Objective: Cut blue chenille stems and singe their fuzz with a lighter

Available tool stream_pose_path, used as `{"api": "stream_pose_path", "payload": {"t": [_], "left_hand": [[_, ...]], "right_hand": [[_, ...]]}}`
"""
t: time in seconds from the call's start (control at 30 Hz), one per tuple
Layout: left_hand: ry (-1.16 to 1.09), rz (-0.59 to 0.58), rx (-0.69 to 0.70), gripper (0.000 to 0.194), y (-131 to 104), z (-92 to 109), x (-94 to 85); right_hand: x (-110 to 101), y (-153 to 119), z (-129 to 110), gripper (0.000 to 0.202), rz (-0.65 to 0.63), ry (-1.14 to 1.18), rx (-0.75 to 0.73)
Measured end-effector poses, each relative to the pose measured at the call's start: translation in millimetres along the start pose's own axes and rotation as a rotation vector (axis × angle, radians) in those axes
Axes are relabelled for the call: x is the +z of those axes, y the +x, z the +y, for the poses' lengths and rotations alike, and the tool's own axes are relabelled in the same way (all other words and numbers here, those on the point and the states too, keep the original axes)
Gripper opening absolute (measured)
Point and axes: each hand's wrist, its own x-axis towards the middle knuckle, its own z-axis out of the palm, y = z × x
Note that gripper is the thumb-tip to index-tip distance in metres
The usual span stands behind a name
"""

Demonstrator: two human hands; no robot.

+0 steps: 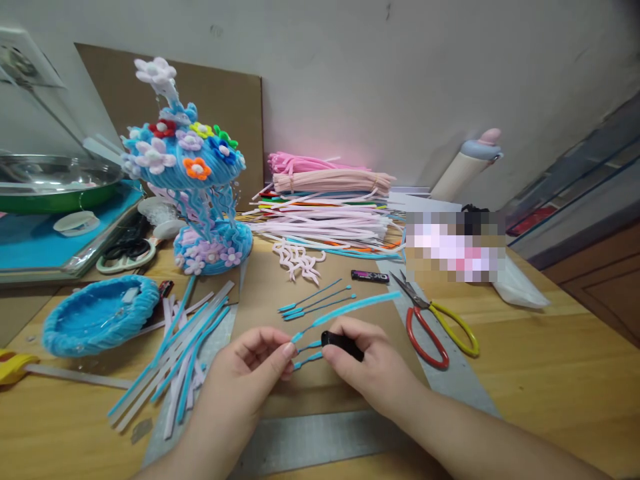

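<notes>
My left hand (250, 370) is closed, thumb and index finger pinching the end of a light blue pipe cleaner (355, 309). It slants up to the right, with a thin dark stretch near the fingers. Two more blue strands with thin stretches run between my hands; whether they join it is hidden. My right hand (373, 367) grips a small black object (341, 343), its kind unclear, close to these strands. Just beyond lie several thinned blue pipe cleaners (317, 303) with fluffy tips. Further back are twisted pale pink pipe cleaner pieces (299, 261).
Scissors (425, 307) with red and yellow handles lie at right, beside a small black tube-like item (370, 276). Loose pipe cleaners (183, 360) and a fuzzy blue oval (100, 320) lie left. Behind stand a flowered blue ornament (193, 160), pipe cleaner bundles (330, 183) and a bottle (463, 170).
</notes>
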Motion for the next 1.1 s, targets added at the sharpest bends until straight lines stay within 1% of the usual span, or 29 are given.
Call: {"api": "stream_pose_path", "payload": {"t": [0.1, 0.23, 0.3, 0.4, 0.77, 1.1], "left_hand": [[0.007, 0.017, 0.028, 0.016, -1.9, -0.5, 0.2], [0.033, 0.024, 0.08, 0.014, -2.3, 0.0, -0.5], [0.044, 0.026, 0.064, 0.015, -2.5, -0.2, -0.3], [0.053, 0.023, 0.036, 0.017, -3.0, -1.1, 0.5], [0.07, -0.006, 0.013, 0.019, -3.6, -2.6, 0.9], [0.069, -0.036, -0.005, 0.02, -3.3, -2.8, 1.3]], "right_hand": [[0.3, 0.2, 0.5, 0.024, 0.009, 0.007, 0.006], [0.8, 0.0, 2.4, 0.028, -0.027, 0.038, -0.001], [1.3, -0.1, 3.0, 0.028, -0.034, 0.049, -0.001], [2.5, -0.8, 3.5, 0.027, -0.012, 0.084, -0.003], [8.5, -3.7, 7.8, 0.021, 0.028, 0.123, -0.049], [6.2, -3.9, 5.9, 0.018, 0.023, 0.035, -0.061]]}}
